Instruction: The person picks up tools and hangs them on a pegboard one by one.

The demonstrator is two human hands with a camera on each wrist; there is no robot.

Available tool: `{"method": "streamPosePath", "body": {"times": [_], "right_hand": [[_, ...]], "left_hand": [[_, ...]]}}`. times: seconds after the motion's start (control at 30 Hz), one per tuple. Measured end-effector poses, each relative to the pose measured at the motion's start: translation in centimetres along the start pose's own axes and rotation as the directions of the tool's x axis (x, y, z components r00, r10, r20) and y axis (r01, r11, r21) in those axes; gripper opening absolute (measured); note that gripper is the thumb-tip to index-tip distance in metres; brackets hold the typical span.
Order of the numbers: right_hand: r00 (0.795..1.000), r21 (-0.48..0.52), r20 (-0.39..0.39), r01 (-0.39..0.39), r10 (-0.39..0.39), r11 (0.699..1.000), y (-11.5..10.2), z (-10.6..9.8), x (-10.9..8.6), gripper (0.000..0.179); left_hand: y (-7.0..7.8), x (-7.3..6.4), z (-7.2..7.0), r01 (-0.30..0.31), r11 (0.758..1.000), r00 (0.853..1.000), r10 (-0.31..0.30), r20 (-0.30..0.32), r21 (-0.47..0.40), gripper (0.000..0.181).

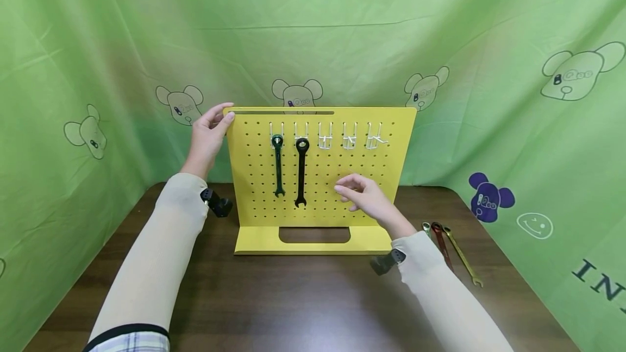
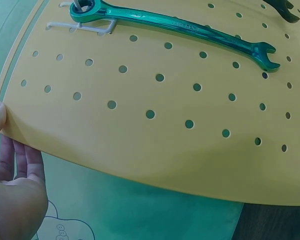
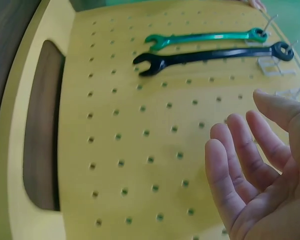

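My left hand grips the upper left corner of a yellow pegboard, thumb in front and fingers behind the edge. A green combination wrench hangs by its ring end from the leftmost white hook, open end down. Beside it a black combination wrench hangs the same way. My right hand is in front of the board's lower right part, fingers slightly bent and nothing held. In the right wrist view its palm and fingers show below the two hung wrenches.
Bare white hooks continue the row to the right; the last has a skewed prong. On the brown table, right of the board, lie a red wrench, a yellow wrench and a partly hidden wrench. A green curtain surrounds the table.
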State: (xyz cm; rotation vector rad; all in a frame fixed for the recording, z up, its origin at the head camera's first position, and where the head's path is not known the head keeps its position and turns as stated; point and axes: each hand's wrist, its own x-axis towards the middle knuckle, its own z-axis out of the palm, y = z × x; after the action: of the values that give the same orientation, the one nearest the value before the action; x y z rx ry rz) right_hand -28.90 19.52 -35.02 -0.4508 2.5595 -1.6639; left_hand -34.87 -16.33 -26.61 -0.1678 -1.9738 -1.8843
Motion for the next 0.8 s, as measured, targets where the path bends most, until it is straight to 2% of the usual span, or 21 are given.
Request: {"method": "streamPosePath", "body": {"times": [0.23,0.8], "right_hand": [[0.999,-0.079,-0.024,-0.029,0.027,0.996,2.4,-2.0,-1.5,0.04],[0.988,-0.213,-0.109,-0.134,0.113,0.968,7.6,-7.1,-6.7,0.041]], "left_hand": [[0.0,0.0,-0.1,0.006,1.0,1.0,-0.006,0.0,0.008,0.035],[-0.1,0.0,-0.1,0.014,1.0,1.0,-0.014,0.017,0.004,0.038]]}}
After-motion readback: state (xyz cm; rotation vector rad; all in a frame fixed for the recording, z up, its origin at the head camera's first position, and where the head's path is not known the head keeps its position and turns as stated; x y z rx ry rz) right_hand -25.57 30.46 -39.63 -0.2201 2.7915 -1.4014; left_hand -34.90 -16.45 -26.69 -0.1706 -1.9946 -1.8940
